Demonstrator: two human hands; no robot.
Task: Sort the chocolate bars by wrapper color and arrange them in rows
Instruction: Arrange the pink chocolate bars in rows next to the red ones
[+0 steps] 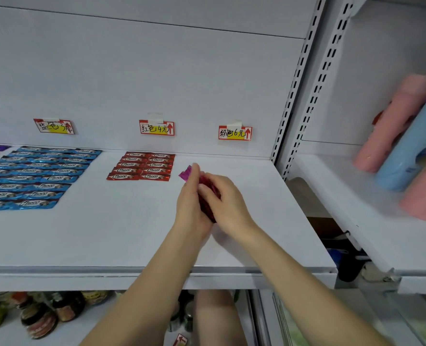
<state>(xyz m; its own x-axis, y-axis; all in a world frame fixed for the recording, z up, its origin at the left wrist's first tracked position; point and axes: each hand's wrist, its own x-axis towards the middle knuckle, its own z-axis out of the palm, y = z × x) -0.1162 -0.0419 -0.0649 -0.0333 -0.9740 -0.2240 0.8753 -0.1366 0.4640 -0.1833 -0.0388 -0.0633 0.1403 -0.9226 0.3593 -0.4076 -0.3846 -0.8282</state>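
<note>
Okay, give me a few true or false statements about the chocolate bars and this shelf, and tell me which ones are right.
1. The red bars lie in two columns below the middle price tag. True.
2. Both hands hold a bundle of blue bars. False: the left hand and the right hand hold pink bars.
3. The blue bars lie to the left of the red bars. True.
4. The rolls on the neighbouring shelf are all blue. False: there are pink rolls beside a blue roll.
</note>
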